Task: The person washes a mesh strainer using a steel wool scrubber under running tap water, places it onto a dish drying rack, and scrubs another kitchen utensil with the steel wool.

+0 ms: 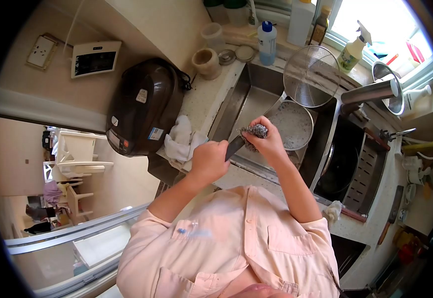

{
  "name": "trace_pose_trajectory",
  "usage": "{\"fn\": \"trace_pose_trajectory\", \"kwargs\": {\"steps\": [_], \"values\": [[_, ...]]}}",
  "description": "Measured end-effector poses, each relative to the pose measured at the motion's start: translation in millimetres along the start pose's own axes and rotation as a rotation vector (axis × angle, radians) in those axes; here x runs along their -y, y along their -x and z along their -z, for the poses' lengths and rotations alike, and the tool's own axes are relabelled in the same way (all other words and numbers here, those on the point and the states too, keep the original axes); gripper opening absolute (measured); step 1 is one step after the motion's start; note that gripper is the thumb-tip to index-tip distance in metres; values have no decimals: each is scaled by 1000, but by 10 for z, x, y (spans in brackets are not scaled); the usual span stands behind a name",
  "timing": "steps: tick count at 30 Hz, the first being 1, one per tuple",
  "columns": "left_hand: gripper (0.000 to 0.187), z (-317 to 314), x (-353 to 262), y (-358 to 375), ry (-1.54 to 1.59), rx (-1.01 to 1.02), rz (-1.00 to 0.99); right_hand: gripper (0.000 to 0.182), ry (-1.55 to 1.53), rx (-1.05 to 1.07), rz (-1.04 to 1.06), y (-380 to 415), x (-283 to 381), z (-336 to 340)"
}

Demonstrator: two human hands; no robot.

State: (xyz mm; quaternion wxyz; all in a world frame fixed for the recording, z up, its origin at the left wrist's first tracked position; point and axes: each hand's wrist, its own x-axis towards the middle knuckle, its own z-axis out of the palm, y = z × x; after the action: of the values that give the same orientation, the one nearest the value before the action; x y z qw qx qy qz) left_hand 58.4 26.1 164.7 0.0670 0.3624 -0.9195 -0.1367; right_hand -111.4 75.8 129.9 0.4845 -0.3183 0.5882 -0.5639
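Note:
Over the front of the steel sink [256, 94], my left hand [209, 161] is closed around a dark, flat object [235, 147], whose far end points up toward my other hand. My right hand [267, 139] grips a silvery steel wool scrubber [256, 131] and holds it against or right beside that end. Whether the dark object is a blade or a handle cannot be told. Behind my right hand, a round pan or strainer [291, 124] rests in the sink, with a round mesh strainer [312, 74] above it.
A dark rice cooker [147, 107] and a white cloth [181, 139] are at the left. Bottles [266, 44] line the back ledge. At the right are a dark pan [339, 166], a steel faucet [370, 93] and a knife [391, 213] on the counter.

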Motion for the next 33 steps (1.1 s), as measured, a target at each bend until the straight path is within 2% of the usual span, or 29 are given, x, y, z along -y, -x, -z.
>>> {"fn": "trace_pose_trajectory", "kwargs": {"steps": [3,6,9,12,15,16,19,22,25,28,29,33], "values": [[17,-15,-33,-26,-62,-29,-19,23,-64,-76,-22,3,-17,-82],[18,112,41,-47,34,163,48,23,-46,80,234,-34,-152,70],[21,19,24,-25,-46,52,-41,22,16,-3,84,-42,-166,31],[21,-40,-43,-52,-86,15,-3,21,-54,-141,20,-18,-60,-104],[22,64,64,-59,112,189,93,22,-43,10,202,-31,-117,15],[22,51,56,-56,60,162,71,22,-51,76,259,-41,-137,44],[20,15,2,-44,-51,92,33,21,60,-84,90,-66,-131,-95],[19,11,-33,-83,-4,72,80,21,-153,-114,28,-142,-234,-105],[17,33,39,-66,117,123,187,22,-760,41,-104,-51,-155,45],[16,29,48,-36,157,122,232,26,-834,-18,-48,-37,-274,175],[15,39,49,-40,151,121,234,30,-839,-7,-35,-26,-296,206],[14,33,46,-35,141,139,215,34,-458,31,196,-20,-421,187]]}}
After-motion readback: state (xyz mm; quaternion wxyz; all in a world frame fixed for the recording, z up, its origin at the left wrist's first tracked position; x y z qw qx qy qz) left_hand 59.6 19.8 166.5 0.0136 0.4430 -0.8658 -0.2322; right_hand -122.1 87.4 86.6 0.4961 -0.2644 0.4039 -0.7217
